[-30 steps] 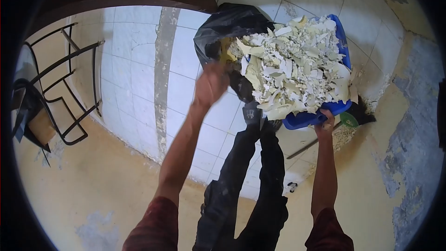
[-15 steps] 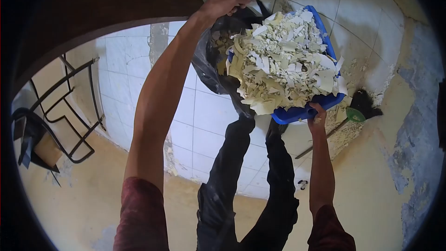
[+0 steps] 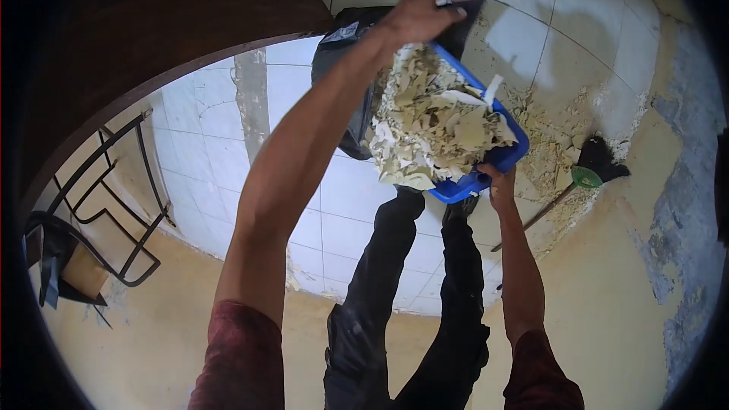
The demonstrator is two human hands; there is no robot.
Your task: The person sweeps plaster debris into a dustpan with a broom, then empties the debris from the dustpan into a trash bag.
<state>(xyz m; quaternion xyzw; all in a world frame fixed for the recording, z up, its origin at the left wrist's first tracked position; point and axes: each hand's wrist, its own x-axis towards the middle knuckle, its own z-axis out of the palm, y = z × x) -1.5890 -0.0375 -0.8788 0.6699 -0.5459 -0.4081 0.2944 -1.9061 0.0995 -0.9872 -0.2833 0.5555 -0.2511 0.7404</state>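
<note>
My right hand [image 3: 499, 184] is closed on the lower edge of a blue dustpan [image 3: 514, 140], which is tilted toward the left. A heap of pale, flaky paint and plaster chips [image 3: 429, 121] fills it. My left hand [image 3: 429, 14] is above the heap, its fingers pinched on the dark edge of a black plastic bag [image 3: 334, 53]. The bag lies open at the dustpan's left side, and my left forearm hides part of its mouth. Chips lie at the bag's opening.
A broom with a green head [image 3: 585, 177] and dark bristles lies at right among loose chips on the tiled floor [image 3: 357, 220]. Dark wooden furniture [image 3: 190, 7] fills the upper left. A black metal frame [image 3: 114, 197] stands at left. A peeling wall [image 3: 691, 258] borders the right.
My left hand has moved right, drawing the bag's edge across the dustpan's far side. The dustpan has shifted left and tipped toward the bag, and its heap looks smaller.
</note>
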